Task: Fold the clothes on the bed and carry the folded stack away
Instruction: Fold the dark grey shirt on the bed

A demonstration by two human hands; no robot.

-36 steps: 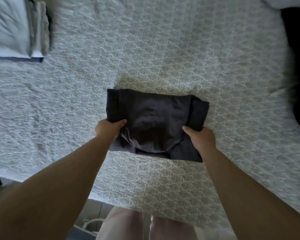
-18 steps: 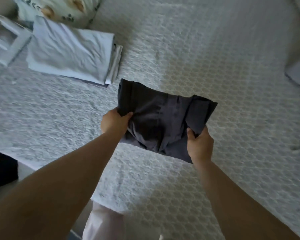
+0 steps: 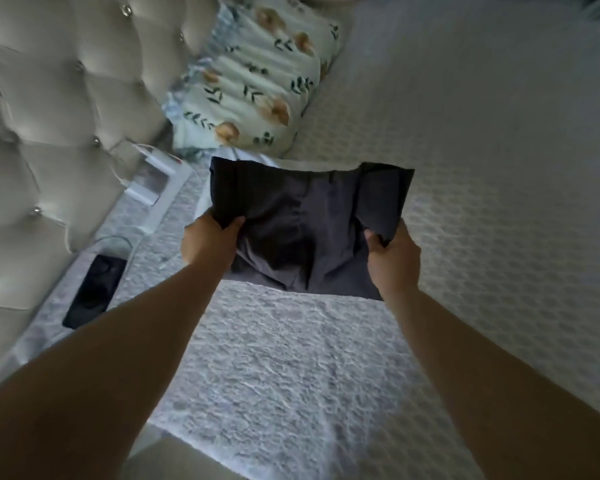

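A folded dark grey garment [image 3: 309, 223] is held up over the white textured bedspread [image 3: 291, 368]. My left hand [image 3: 210, 242] grips its left edge with the thumb on top. My right hand [image 3: 392, 259] grips its right edge the same way. The garment hides nearly all of the pale folded stack [image 3: 291, 164] behind it; only a thin white strip of that stack shows above the dark cloth, in front of the pillow.
A floral pillow [image 3: 257, 88] lies at the head of the bed. The tufted cream headboard [image 3: 49, 116] fills the left. A dark phone [image 3: 96, 291] and a white charger with cable [image 3: 153, 174] lie along the bed's left edge.
Both hands lifted the dark garment off the bed and carried it left and away toward the pillow, until it covers the pale folded stack. The view swung left to the headboard.
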